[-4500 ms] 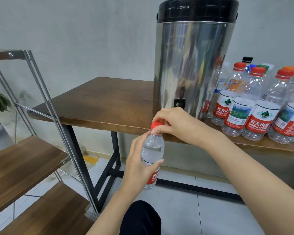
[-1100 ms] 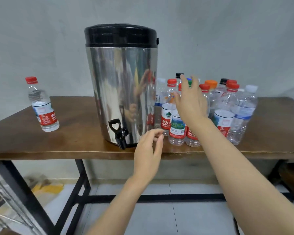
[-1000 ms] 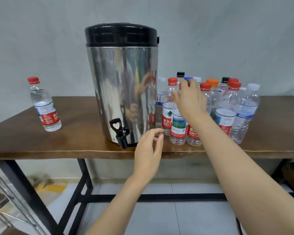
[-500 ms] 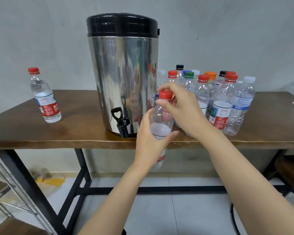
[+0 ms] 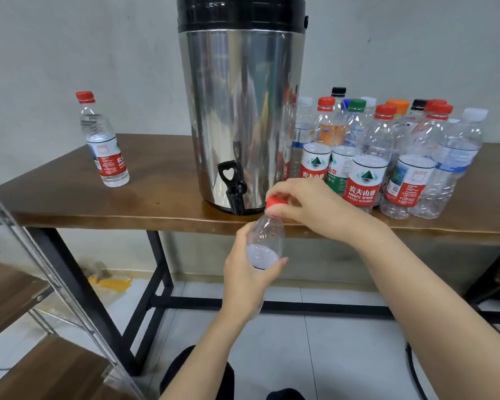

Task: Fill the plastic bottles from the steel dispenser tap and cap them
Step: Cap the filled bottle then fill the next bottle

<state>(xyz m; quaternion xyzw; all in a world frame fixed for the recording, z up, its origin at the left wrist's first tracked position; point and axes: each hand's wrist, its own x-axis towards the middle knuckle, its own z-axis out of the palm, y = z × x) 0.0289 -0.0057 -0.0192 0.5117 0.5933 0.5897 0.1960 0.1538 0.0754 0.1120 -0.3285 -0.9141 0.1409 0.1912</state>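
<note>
An empty clear plastic bottle (image 5: 267,238) is held upright below the table's front edge, right of the black tap (image 5: 233,193) of the steel dispenser (image 5: 240,111). My left hand (image 5: 247,277) grips the bottle's body from the left. My right hand (image 5: 309,206) pinches its red cap (image 5: 275,202) from the right. A capped bottle with water and a red label (image 5: 104,142) stands on the table left of the dispenser. Several capped empty bottles (image 5: 387,160) are clustered right of the dispenser.
The brown wooden table (image 5: 98,197) stands on black metal legs against a pale wall. A metal and wood shelf rack (image 5: 41,298) is at the lower left. The tiled floor lies below, with a yellow patch by the wall.
I put a filled, capped bottle on the table's left, then my right hand took an empty bottle from the cluster. Both hands have lowered it below the table edge, near the tap.
</note>
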